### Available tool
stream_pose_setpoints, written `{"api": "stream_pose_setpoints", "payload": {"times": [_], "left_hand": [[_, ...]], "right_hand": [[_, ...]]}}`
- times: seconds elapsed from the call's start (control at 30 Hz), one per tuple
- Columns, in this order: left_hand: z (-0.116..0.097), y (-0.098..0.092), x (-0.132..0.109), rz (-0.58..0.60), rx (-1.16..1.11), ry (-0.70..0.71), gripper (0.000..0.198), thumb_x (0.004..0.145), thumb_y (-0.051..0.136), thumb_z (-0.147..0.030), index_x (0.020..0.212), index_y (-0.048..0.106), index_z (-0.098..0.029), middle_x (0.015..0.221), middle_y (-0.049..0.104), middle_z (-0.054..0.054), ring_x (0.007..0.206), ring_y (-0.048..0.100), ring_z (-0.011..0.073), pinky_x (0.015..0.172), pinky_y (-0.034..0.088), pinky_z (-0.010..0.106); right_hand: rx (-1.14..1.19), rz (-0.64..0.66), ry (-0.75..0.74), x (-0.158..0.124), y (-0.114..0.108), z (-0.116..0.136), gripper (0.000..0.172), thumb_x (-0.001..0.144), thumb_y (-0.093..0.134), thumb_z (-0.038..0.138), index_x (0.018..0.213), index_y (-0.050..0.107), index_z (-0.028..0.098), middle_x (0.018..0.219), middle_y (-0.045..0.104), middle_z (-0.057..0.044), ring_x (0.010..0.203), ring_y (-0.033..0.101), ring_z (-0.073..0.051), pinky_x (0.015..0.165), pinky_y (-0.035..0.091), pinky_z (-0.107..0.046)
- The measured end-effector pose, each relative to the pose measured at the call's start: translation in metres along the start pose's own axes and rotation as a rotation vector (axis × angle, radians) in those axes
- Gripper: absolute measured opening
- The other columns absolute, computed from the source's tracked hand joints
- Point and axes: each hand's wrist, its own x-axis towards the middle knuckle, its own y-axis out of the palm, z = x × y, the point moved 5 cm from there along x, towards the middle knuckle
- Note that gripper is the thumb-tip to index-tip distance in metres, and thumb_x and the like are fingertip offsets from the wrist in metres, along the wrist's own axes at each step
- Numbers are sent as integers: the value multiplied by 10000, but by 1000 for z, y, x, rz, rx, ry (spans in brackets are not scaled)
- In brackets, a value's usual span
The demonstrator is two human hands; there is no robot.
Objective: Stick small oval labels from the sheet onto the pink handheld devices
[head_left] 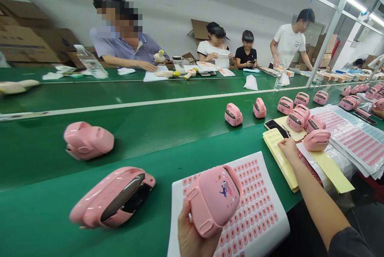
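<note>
My left hand (192, 235) grips a pink plastic device (216, 199) from below, thumb at its left side. The device is rounded, with a carry handle and a small printed picture on its face. Beneath it lies a white sheet (255, 205) with rows of small pink stickers. At the right, my right hand (288, 147) is stretched out, fingers closed on the edge of a yellow sticker sheet (277, 155). A larger-looking pink device (112, 197) lies to the left of my left hand. Another pink device (88, 141) rests behind it.
Several pink devices (297, 119) stand along the green belt (168, 123) and on papers at right. A phone (276, 127) lies behind the yellow sheet. Stacked sticker sheets (354, 137) lie far right. Co-workers (129, 45) sit or stand across; a metal post (333, 29) rises at right.
</note>
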Motion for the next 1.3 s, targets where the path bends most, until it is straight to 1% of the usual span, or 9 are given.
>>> {"api": "stream_pose_setpoints", "payload": {"times": [0.37,0.47,0.6,0.73,0.83,0.9,1.0,1.1,1.3], "left_hand": [[-4,7,-8,-134,26,28,358,862,397,-349,1124,631,-282,738,747,-15,609,680,162,855,509,392],[-6,11,-11,-160,27,56,348,868,394,-353,1090,647,-265,713,740,-21,572,663,154,820,527,360],[-10,10,-6,-95,106,141,302,815,489,-317,1066,650,-264,745,733,-24,617,656,160,703,550,302],[-9,4,4,-55,248,245,348,676,660,-361,1005,658,-248,831,717,-8,755,648,191,602,532,254],[-4,9,7,-1,341,351,470,553,776,-418,974,651,-251,991,690,6,1003,591,216,669,505,214],[-1,13,6,31,375,400,553,495,812,-457,985,638,-271,1086,659,8,1122,528,229,746,487,218],[3,16,5,51,410,425,609,469,822,-475,1014,620,-294,1169,619,18,1157,506,253,852,465,291],[4,15,4,66,414,445,606,475,821,-469,1019,614,-304,1194,602,28,1147,517,273,896,452,354],[4,15,4,59,406,438,612,480,828,-451,1030,606,-301,1084,639,20,1031,582,240,874,466,348]], "right_hand": [[69,14,-9,-5,1,6,148,876,579,290,895,624,150,1035,631,-52,933,600,-175,840,487,-383],[166,67,21,-7,-1,6,174,871,585,306,858,622,136,928,648,-28,833,617,-156,766,504,-350],[363,165,49,-12,-11,11,282,820,615,394,707,601,136,710,627,3,664,596,-133,638,471,-288],[587,268,22,-35,-19,39,386,621,676,543,597,590,167,661,623,-26,641,573,-153,576,393,-268],[717,385,-32,-73,-12,77,404,512,720,558,586,605,179,774,649,-45,651,555,-144,593,398,-275],[810,478,-78,-103,-3,103,373,503,752,521,583,612,185,832,645,-37,680,552,-144,629,414,-283],[918,636,-136,-137,12,132,309,544,773,458,581,620,192,742,605,-6,677,528,-145,646,407,-288],[858,684,-143,-148,24,140,273,567,772,418,566,627,188,648,548,20,637,486,-136,637,385,-282],[783,632,-113,-145,30,134,177,569,751,323,571,642,184,649,522,26,641,460,-134,657,376,-288]]}}
